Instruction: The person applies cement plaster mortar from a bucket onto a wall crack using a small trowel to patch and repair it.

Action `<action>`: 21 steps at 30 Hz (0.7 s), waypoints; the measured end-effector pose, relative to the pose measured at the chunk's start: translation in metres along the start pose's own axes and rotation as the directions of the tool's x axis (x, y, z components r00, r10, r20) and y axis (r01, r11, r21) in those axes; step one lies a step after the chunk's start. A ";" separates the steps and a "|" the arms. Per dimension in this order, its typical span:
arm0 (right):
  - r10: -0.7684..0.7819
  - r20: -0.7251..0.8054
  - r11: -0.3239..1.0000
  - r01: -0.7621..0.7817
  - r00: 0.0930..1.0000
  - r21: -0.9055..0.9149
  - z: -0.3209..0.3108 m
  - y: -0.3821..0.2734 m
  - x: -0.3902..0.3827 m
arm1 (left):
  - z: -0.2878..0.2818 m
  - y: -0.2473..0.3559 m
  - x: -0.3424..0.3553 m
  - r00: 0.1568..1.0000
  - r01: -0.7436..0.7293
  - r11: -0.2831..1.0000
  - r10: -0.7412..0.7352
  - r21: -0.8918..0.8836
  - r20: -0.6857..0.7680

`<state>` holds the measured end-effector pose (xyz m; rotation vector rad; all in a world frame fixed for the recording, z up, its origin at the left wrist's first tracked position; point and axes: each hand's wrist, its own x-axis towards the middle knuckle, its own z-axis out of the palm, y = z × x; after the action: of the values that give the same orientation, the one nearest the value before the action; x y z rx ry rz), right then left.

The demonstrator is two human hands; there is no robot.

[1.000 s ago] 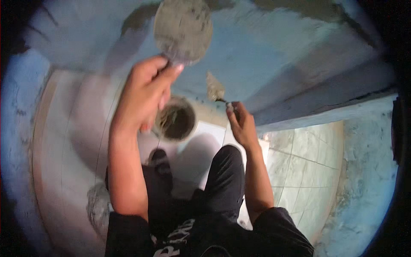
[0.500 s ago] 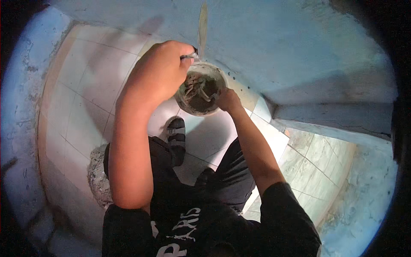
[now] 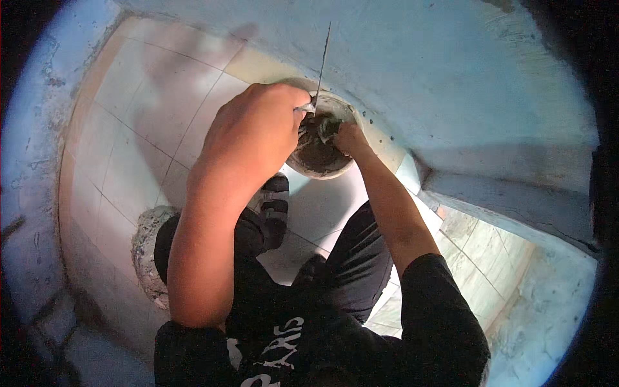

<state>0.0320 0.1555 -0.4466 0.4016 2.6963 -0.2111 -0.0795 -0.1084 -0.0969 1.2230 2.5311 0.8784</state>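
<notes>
Tiled floor [image 3: 155,109] under mortar bucket [image 3: 345,169]

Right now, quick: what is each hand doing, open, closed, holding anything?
Left hand: closed on the handle of a flat plastering tool, held edge-on above the bucket.
Right hand: inside the bucket's mortar, gripping a small trowel, mostly hidden.

Two hands are in view, the left hand [image 3: 258,132] and the right hand [image 3: 348,137], both over one round bucket [image 3: 322,171] of grey mortar. One flat tool [image 3: 320,71] stands edge-on at the bucket's far rim. One dark shoe [image 3: 274,209] shows on the white tiled floor [image 3: 135,129]. One patch of rubble [image 3: 147,248] lies at the near left.
</notes>
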 end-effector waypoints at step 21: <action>-0.142 0.555 0.109 -0.544 0.820 0.832 -0.011 -0.031 -0.029 | 0.002 0.004 0.000 0.998 0.048 0.998 -0.049 0.041 0.024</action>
<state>0.0434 0.1215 -0.4219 0.9275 1.4496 -1.8223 -0.0757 -0.1053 -0.0964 1.1709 2.5587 0.8002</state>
